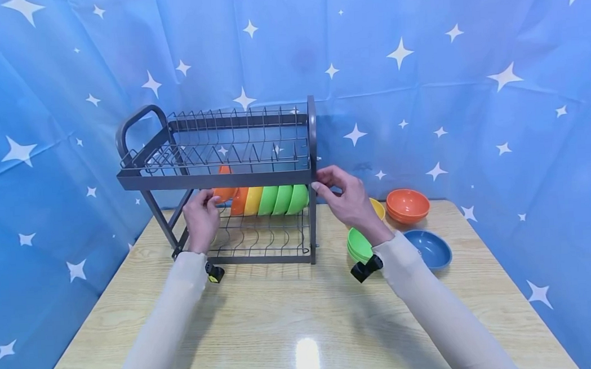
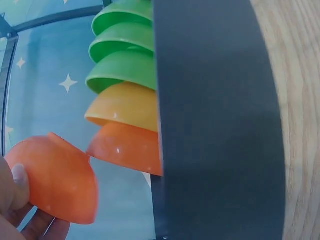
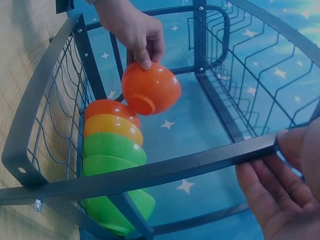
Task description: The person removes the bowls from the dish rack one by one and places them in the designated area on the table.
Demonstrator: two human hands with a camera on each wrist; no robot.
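Note:
My left hand [image 1: 202, 219] pinches an orange bowl [image 2: 57, 180] by its rim, between the two tiers of a dark metal dish rack [image 1: 214, 181]. In the right wrist view the held bowl [image 3: 151, 90] hangs tilted beside a row of bowls on the lower tier. That row has an orange bowl [image 2: 127, 146], a yellow bowl [image 2: 125, 106] and several green bowls [image 2: 125, 70], standing on edge. With thumb and fingers, my right hand [image 1: 347, 195] grips the rack's right side bar [image 3: 200, 165].
Right of the rack on the wooden table [image 1: 263, 322] are stacked orange bowls [image 1: 407, 205], a blue bowl [image 1: 431, 249], green bowls [image 1: 358, 245] and a yellow bowl [image 1: 377, 209], partly behind my right arm. A blue star-patterned curtain [image 1: 287, 55] hangs around the table.

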